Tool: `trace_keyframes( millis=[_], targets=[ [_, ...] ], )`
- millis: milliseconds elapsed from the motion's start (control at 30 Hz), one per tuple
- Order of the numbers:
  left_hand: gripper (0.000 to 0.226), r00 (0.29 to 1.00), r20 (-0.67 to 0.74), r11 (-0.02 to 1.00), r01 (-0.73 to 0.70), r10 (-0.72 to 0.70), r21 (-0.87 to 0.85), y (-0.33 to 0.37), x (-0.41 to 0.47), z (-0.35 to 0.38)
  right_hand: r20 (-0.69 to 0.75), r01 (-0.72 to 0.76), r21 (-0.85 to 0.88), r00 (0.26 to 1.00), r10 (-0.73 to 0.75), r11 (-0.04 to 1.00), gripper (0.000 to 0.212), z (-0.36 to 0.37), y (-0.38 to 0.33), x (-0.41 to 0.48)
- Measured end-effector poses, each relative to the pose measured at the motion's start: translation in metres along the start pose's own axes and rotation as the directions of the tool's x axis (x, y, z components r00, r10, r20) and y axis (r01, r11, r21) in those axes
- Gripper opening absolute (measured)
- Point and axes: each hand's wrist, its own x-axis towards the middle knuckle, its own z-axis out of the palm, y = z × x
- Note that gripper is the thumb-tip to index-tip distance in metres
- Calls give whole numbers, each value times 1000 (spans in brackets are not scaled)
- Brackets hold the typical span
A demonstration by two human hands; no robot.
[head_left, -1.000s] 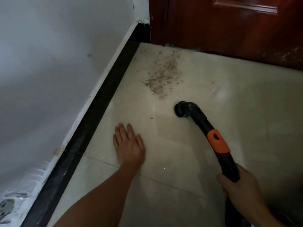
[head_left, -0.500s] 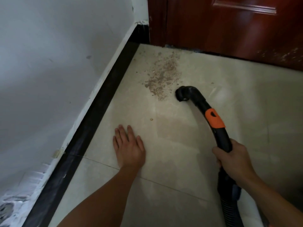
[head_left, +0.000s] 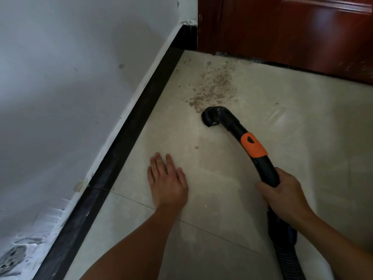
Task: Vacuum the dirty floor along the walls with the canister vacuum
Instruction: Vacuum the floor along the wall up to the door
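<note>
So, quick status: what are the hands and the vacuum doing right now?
Left hand flat on floor tile. Right hand grips vacuum wand; nozzle at near edge of dirt patch. Nothing blocks the nozzle.

Both bare forearms reach forward and down, side by side. The left hand lies flat, palm down, on the floor, its fingers straight, slightly spread and pointing ahead, the arm extended in a line behind it. The right hand grips the vacuum handle, fingers and thumb wrapped round the black tube, back of the hand uppermost, forearm running off toward the lower right.
</note>
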Motion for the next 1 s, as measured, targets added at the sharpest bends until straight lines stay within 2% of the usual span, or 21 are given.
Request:
trace_keyframes(
  millis=[333,667,1000],
  targets=[
    [67,1000,-2,1000,-2,2,-8,3,2,0,-25,59,-22,998,-59,998,13,12,-26,36],
    [65,1000,-5,1000,10,-10,-2,4,2,4,39,127,-55,991,-124,990,14,36,-53,73],
    [64,1000,-10,1000,1,-1,-2,3,2,4,33,158,-24,987,-157,987,18,71,-101,135]
  ],
)
